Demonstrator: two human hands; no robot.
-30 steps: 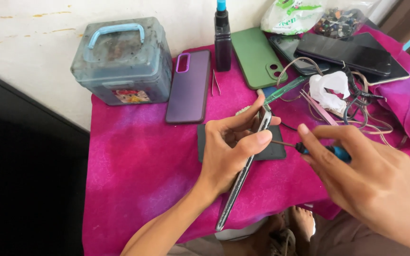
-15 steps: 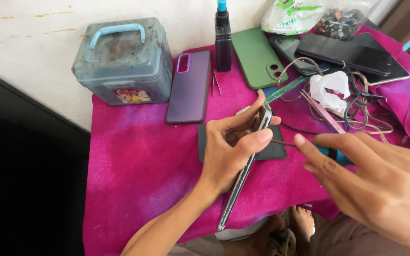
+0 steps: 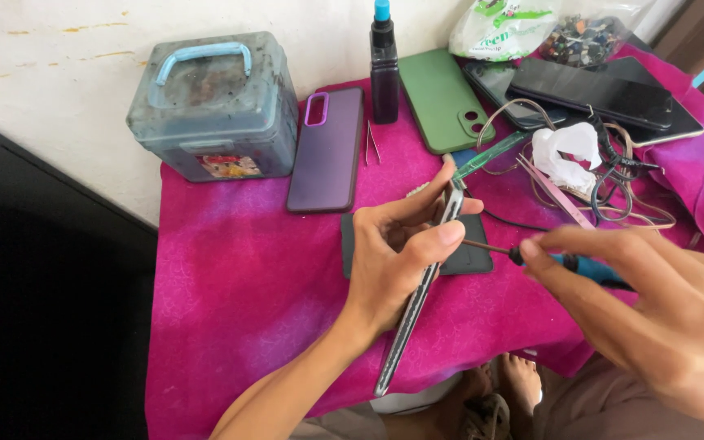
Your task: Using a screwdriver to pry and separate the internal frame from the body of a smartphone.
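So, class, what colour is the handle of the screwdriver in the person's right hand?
Blue: the screwdriver handle shows beside the right hand in the head view.

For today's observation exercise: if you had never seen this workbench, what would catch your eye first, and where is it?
First, the bright magenta cloth covering the table. At its centre the left hand grips a thin phone edge-on, while the right hand points a blue-handled screwdriver at it. Behind, a grey-blue box sits at back left, with a purple phone case and a green phone case beside it.
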